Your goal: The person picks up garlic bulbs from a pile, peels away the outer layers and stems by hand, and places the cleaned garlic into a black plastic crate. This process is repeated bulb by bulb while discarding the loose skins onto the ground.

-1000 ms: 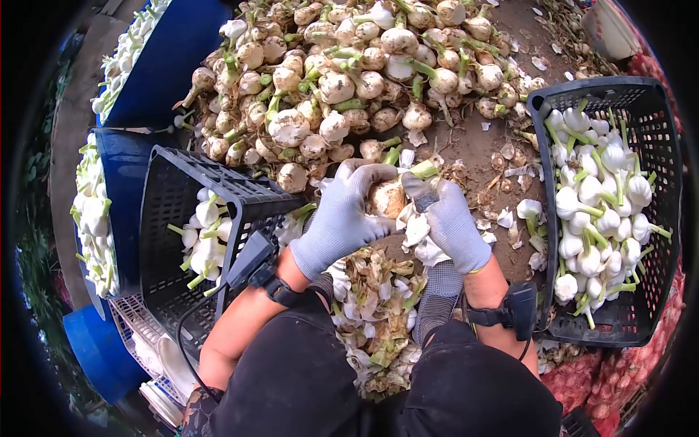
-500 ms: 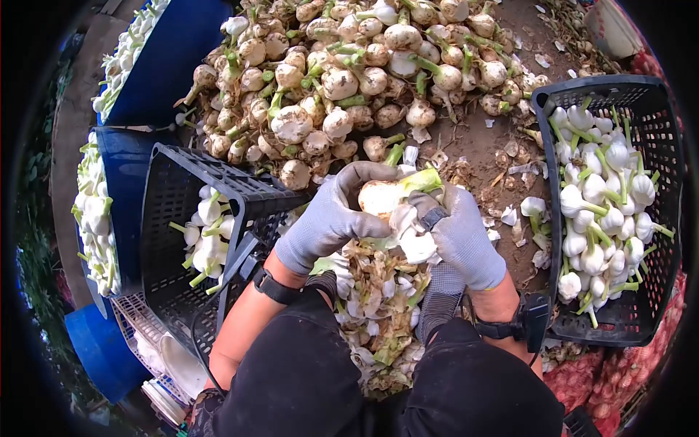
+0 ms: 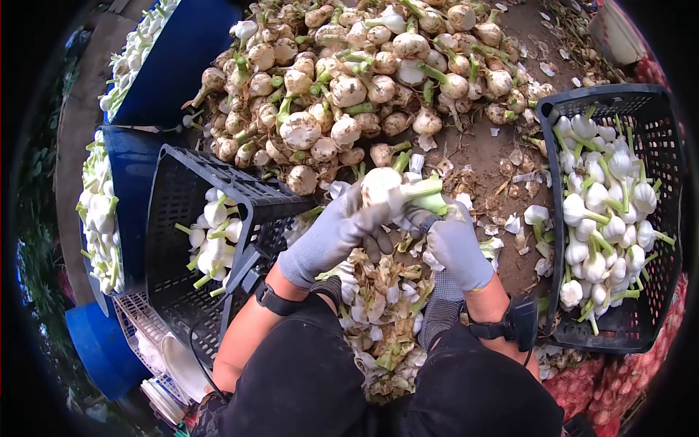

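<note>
Between my gloved hands is a garlic bulb [image 3: 378, 187], mostly white, with a thick green stem [image 3: 424, 188] pointing right. My left hand [image 3: 331, 231] is closed around the bulb's left and lower side; its fingertips are slightly blurred. My right hand [image 3: 457, 247] is closed at the stem side, pinching the stem and the loose outer leaf hanging from it. A dark band [image 3: 429, 223] sits on a right-hand digit. Beneath my hands, between my feet, lies a heap of peeled garlic skins [image 3: 382, 313].
A large pile of dirty garlic bulbs [image 3: 342, 91] lies ahead. Black crates with cleaned garlic stand on the left [image 3: 164, 240] and right [image 3: 611, 340]. Blue containers [image 3: 135, 197] topped with garlic stand far left. Red mesh sacks [image 3: 619, 390] lie at lower right.
The bulb has turned in my hands and looks whiter, its brownish outer skin no longer showing. White skin that hung by my right thumb is gone. My right hand shifted slightly down.
</note>
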`<state>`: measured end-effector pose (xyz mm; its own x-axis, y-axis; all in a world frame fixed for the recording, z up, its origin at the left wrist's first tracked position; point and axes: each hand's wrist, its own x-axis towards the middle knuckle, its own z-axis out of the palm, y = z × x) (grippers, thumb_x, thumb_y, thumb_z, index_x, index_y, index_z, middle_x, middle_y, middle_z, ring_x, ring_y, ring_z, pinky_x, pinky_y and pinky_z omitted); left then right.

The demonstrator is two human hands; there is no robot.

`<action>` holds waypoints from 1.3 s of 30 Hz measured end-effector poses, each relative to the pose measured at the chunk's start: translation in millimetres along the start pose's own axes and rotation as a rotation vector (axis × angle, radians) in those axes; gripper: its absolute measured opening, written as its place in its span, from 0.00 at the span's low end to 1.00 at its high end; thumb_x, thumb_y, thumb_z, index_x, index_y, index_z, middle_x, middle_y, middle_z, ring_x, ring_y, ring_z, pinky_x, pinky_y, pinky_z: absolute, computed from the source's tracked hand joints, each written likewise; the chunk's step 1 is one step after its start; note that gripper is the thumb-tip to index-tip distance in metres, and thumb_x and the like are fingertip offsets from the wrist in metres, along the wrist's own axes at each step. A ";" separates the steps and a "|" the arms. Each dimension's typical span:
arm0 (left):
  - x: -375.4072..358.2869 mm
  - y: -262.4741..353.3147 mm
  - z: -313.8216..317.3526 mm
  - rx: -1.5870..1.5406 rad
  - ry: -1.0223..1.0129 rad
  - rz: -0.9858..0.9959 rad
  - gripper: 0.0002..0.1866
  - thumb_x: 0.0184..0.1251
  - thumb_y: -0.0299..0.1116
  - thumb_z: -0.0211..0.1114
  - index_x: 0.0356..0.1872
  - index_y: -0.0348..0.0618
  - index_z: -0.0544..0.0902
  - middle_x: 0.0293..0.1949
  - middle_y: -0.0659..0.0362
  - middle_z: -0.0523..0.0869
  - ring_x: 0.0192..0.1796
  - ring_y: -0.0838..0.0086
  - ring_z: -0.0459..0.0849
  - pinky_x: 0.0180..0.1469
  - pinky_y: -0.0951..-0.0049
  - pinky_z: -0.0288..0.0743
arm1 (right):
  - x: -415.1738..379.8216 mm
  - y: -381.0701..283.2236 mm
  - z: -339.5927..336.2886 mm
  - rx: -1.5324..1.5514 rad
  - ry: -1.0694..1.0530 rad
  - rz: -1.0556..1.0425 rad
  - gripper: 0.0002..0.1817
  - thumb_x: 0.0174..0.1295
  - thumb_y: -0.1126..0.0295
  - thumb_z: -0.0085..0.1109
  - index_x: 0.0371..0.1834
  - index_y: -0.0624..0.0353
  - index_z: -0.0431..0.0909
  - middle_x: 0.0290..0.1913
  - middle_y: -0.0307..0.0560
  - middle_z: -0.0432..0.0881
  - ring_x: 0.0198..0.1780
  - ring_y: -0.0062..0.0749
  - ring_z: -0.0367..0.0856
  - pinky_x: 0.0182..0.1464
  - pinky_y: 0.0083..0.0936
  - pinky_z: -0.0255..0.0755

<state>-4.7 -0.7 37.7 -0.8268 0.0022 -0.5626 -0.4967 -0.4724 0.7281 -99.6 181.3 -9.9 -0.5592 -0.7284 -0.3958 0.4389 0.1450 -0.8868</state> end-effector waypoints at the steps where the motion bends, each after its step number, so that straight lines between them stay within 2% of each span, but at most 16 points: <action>1: 3.4 -7.5 -7.9 -0.033 -0.020 0.010 0.28 0.77 0.38 0.55 0.71 0.37 0.61 0.42 0.57 0.83 0.31 0.78 0.84 0.32 0.76 0.80 | -1.9 19.8 -2.7 0.584 -0.093 0.040 0.12 0.67 0.81 0.51 0.52 0.68 0.77 0.39 0.44 0.84 0.37 0.23 0.82 0.40 0.19 0.77; 2: 7.1 -20.0 -14.4 0.150 0.176 0.145 0.25 0.79 0.43 0.53 0.67 0.37 0.67 0.43 0.57 0.84 0.35 0.79 0.84 0.36 0.78 0.80 | -3.2 37.0 -11.6 0.781 -0.309 0.100 0.13 0.67 0.82 0.50 0.53 0.68 0.76 0.40 0.44 0.84 0.37 0.24 0.81 0.41 0.21 0.77; 4: 21.4 -29.9 -12.7 0.219 0.407 0.254 0.23 0.79 0.44 0.52 0.63 0.37 0.71 0.44 0.58 0.84 0.39 0.79 0.84 0.40 0.80 0.79 | -27.4 -3.5 15.4 0.157 -0.161 0.089 0.13 0.67 0.83 0.49 0.53 0.68 0.75 0.39 0.44 0.83 0.36 0.24 0.80 0.41 0.22 0.77; 5: 19.0 -28.3 -13.2 0.277 0.394 0.319 0.24 0.75 0.47 0.58 0.59 0.37 0.76 0.44 0.58 0.84 0.45 0.77 0.83 0.48 0.79 0.77 | -15.2 53.5 9.0 0.672 -0.105 0.119 0.13 0.67 0.84 0.47 0.53 0.69 0.75 0.39 0.45 0.83 0.38 0.24 0.80 0.43 0.21 0.77; 8: 22.0 -28.6 -21.8 0.956 0.187 0.699 0.25 0.69 0.47 0.66 0.57 0.37 0.78 0.46 0.59 0.84 0.47 0.75 0.83 0.53 0.76 0.76 | -8.9 -0.6 15.0 0.326 -0.099 0.077 0.13 0.68 0.83 0.47 0.54 0.66 0.75 0.40 0.41 0.83 0.39 0.20 0.80 0.45 0.17 0.75; 10: 19.2 -26.2 -8.6 0.927 0.195 0.548 0.26 0.63 0.47 0.71 0.54 0.37 0.80 0.47 0.58 0.84 0.49 0.74 0.83 0.57 0.73 0.75 | -16.4 3.6 12.3 0.283 -0.132 0.038 0.14 0.68 0.81 0.48 0.55 0.64 0.75 0.40 0.40 0.83 0.38 0.20 0.81 0.43 0.18 0.76; 12: 20.3 -28.8 -8.3 0.081 0.125 0.197 0.25 0.64 0.47 0.71 0.52 0.36 0.79 0.48 0.58 0.83 0.49 0.74 0.83 0.57 0.72 0.76 | -16.3 41.1 -16.7 0.319 -0.138 0.201 0.17 0.66 0.77 0.49 0.58 0.59 0.75 0.41 0.42 0.85 0.32 0.26 0.84 0.37 0.22 0.77; 14: 18.0 -33.9 -13.3 -0.016 0.112 0.157 0.25 0.66 0.49 0.69 0.49 0.36 0.78 0.47 0.57 0.84 0.48 0.73 0.84 0.57 0.70 0.78 | -6.2 15.9 -39.6 -0.531 0.140 -0.034 0.19 0.67 0.72 0.50 0.61 0.55 0.75 0.43 0.47 0.86 0.29 0.34 0.84 0.35 0.30 0.79; 17: 21.3 -25.7 -9.7 -0.229 -0.090 0.207 0.19 0.74 0.50 0.59 0.43 0.41 0.75 0.55 0.53 0.80 0.57 0.69 0.80 0.57 0.68 0.78 | -10.8 45.2 -66.4 -0.648 0.022 0.173 0.20 0.68 0.67 0.54 0.63 0.53 0.74 0.46 0.53 0.85 0.35 0.39 0.85 0.41 0.36 0.79; 24: 30.0 -28.0 -6.9 -0.551 0.026 -0.061 0.27 0.78 0.50 0.51 0.64 0.36 0.70 0.62 0.54 0.77 0.60 0.69 0.80 0.64 0.61 0.76 | -10.2 -32.0 -0.2 -1.008 0.347 -0.584 0.29 0.54 0.66 0.67 0.62 0.49 0.75 0.45 0.55 0.84 0.49 0.49 0.83 0.51 0.39 0.76; 27: 27.0 -23.8 0.5 -0.021 0.012 0.216 0.29 0.78 0.50 0.51 0.66 0.34 0.69 0.62 0.54 0.78 0.60 0.66 0.79 0.67 0.60 0.73 | 1.3 -19.3 -3.5 -1.207 0.165 -0.521 0.22 0.48 0.74 0.63 0.50 0.49 0.82 0.38 0.47 0.85 0.39 0.43 0.84 0.38 0.38 0.72; 30: 26.6 -31.7 -8.1 -0.637 0.153 0.051 0.28 0.79 0.48 0.48 0.66 0.32 0.68 0.64 0.51 0.76 0.65 0.57 0.76 0.68 0.55 0.70 | -5.0 -17.2 -0.1 -0.946 0.031 -0.454 0.16 0.53 0.79 0.58 0.46 0.57 0.81 0.35 0.51 0.84 0.37 0.49 0.83 0.42 0.41 0.75; 32: 29.2 -34.5 -23.1 0.094 0.243 0.345 0.28 0.82 0.48 0.39 0.66 0.32 0.68 0.63 0.49 0.77 0.65 0.54 0.76 0.67 0.51 0.71 | -18.2 -21.4 11.2 -0.796 -0.097 -0.247 0.12 0.56 0.80 0.58 0.43 0.60 0.83 0.36 0.51 0.85 0.40 0.43 0.85 0.44 0.35 0.78; 34: 31.6 -32.7 -27.8 -0.628 0.120 0.146 0.26 0.81 0.46 0.43 0.64 0.32 0.69 0.62 0.47 0.77 0.63 0.54 0.78 0.66 0.48 0.72 | -34.1 -31.4 25.4 -0.270 -0.482 0.023 0.11 0.57 0.77 0.59 0.43 0.57 0.84 0.34 0.51 0.85 0.35 0.32 0.85 0.44 0.28 0.76; 37: 26.7 -31.6 -24.5 -0.678 0.217 0.240 0.22 0.79 0.43 0.50 0.61 0.34 0.71 0.60 0.47 0.78 0.59 0.56 0.81 0.64 0.47 0.75 | -38.4 -66.0 17.5 -0.021 -0.901 0.011 0.14 0.59 0.75 0.62 0.49 0.61 0.82 0.42 0.53 0.86 0.40 0.41 0.87 0.45 0.30 0.79; 39: 16.8 -22.4 -18.5 -0.261 0.166 0.408 0.19 0.79 0.40 0.52 0.58 0.35 0.73 0.58 0.49 0.79 0.58 0.61 0.81 0.61 0.51 0.77 | -29.1 -53.1 15.7 -0.571 -0.671 -0.041 0.17 0.60 0.73 0.62 0.53 0.59 0.81 0.42 0.53 0.86 0.40 0.40 0.86 0.45 0.32 0.79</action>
<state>-2.5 -6.4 4.7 -0.8757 -0.3585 -0.3234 -0.0424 -0.6101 0.7912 -95.5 184.3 52.4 0.0433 -0.9539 -0.2969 -0.0913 0.2922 -0.9520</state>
